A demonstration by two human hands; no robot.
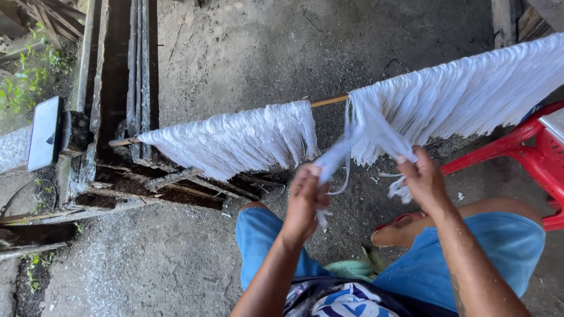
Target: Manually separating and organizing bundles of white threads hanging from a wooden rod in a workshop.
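White noodle-like strands hang in two bunches over a thin wooden stick: a left bunch and a larger right bunch. My left hand is closed around a pulled-out lock of strands from the right bunch's left end. My right hand pinches other strands of that same lock, a short tuft dangling below its fingers. I am seated, with blue shorts over both knees.
A red plastic stool stands at the right. A weathered wooden frame holds the stick's left end. A phone leans at the left edge, by a patch of weeds. Concrete floor below, with white bits on it.
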